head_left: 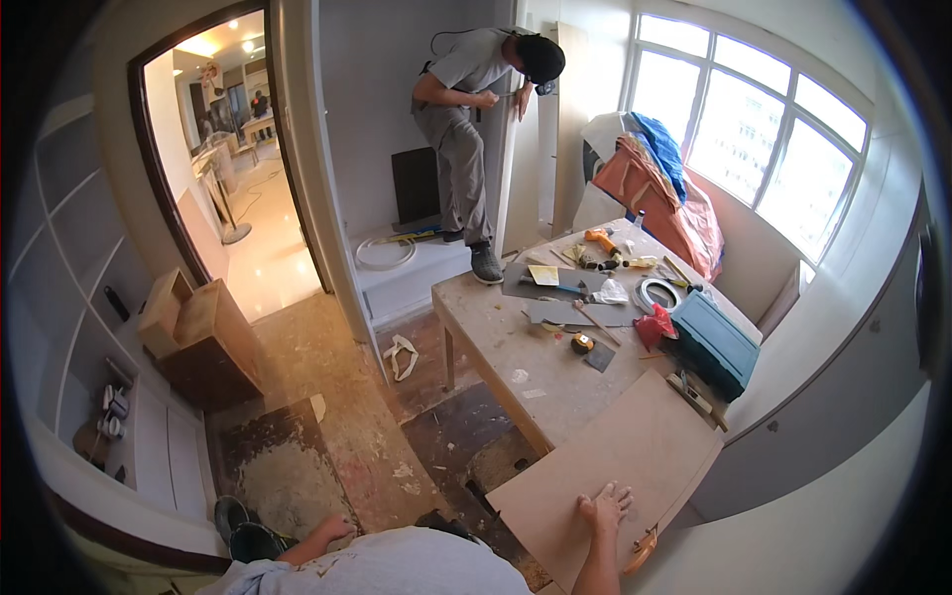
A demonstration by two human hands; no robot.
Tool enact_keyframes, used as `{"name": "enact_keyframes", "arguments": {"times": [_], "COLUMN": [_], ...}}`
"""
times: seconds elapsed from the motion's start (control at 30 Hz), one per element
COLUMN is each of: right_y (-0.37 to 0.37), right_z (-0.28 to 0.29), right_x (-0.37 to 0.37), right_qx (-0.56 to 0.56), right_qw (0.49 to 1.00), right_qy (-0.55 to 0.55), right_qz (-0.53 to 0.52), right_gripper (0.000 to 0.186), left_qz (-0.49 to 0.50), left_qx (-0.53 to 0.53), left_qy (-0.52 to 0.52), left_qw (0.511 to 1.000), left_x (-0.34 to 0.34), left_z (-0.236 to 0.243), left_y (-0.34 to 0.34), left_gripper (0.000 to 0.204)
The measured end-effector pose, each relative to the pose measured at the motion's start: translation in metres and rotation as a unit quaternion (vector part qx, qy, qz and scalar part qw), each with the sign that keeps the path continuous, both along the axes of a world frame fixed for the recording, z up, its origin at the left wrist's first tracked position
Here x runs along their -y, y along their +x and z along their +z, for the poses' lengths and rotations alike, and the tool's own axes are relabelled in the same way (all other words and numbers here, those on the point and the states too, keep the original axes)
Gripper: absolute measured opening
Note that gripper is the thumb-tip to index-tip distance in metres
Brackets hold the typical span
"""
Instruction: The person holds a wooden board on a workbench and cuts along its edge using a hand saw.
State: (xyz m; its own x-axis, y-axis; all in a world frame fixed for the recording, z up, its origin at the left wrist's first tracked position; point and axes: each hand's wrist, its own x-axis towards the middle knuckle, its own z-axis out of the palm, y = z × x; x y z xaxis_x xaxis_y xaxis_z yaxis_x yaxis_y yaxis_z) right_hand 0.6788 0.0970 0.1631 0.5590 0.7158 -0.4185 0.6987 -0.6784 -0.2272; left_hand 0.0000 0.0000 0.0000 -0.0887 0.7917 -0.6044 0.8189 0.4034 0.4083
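My right hand point(605, 511) lies palm down on a large pale board point(595, 446) at the front of the worktable point(476, 347), fingers spread and white with dust. An orange-handled tool point(643, 550) is at the board's right edge, beside my forearm. My left hand point(335, 528) hangs low over the floor with curled fingers; whether it holds something I cannot make out. Farther along the table are a hand plane point(691, 395), a tape measure point(582, 343), a teal case point(712, 342), a white roll point(657, 297) and several loose tools.
A co-worker point(461, 109) stands on one leg on a raised ledge point(377, 288), the other foot at the table's corner, working at a door frame. A wooden box unit point(213, 347) stands beside an open doorway point(218, 169). Tarpaulins point(654, 198) are heaped below the window; shelving point(89, 297) lines the left.
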Motion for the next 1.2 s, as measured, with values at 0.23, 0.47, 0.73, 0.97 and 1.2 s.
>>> {"name": "enact_keyframes", "arguments": {"times": [0.23, 0.47, 0.73, 0.97, 1.2], "right_y": [-0.004, -0.003, -0.004, 0.011, 0.054], "right_z": [0.006, 0.004, 0.003, -0.017, -0.027], "right_x": [-0.003, -0.002, -0.001, -0.023, -0.065], "right_qx": [0.014, 0.014, 0.021, 0.043, 0.057], "right_qw": [1.0, 1.0, 1.0, 0.992, 0.983], "right_qy": [-0.012, -0.005, 0.0, 0.093, 0.123], "right_qz": [0.0, -0.002, 0.003, -0.067, -0.128], "right_gripper": [0.11, 0.111, 0.11, 0.089, 0.081], "left_qz": [0.005, -0.01, -0.012, -0.003, -0.001], "left_qx": [-0.013, -0.025, -0.026, -0.031, -0.057], "left_qy": [-0.032, -0.027, -0.043, -0.033, -0.026], "left_qw": [0.999, 0.999, 0.999, 0.999, 0.998], "left_x": [0.001, 0.002, -0.003, -0.005, 0.003], "left_z": [0.005, 0.007, 0.011, 0.026, 0.043], "left_y": [0.004, 0.001, -0.001, -0.001, 0.001], "left_gripper": [0.056, 0.061, 0.062, 0.067, 0.063]}}
